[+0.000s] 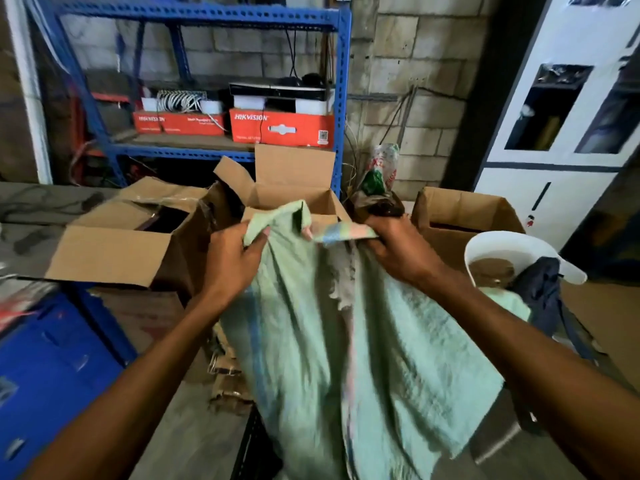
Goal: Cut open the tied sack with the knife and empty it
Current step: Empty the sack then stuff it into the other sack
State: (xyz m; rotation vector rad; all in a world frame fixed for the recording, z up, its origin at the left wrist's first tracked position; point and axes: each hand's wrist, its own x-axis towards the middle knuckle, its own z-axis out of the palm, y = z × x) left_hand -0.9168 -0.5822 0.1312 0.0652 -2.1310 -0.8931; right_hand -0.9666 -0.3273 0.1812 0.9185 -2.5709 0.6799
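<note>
- Left hand [230, 258] pinches a folded corner of the green sack [332, 323], thumb over the cloth
- Right hand [394, 251] clenches the other top edge in a fist
- The sack hangs limp between and below both hands, a frayed slit just below the right hand; it looks light, soft and floppy, best held by its top corners
- No knife in view
- Open cardboard boxes [294, 199] stand just beyond the hands

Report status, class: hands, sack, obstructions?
Left hand and right hand both grip green sack at its top edge. Knife not visible. Open cardboard box directly behind.
</note>
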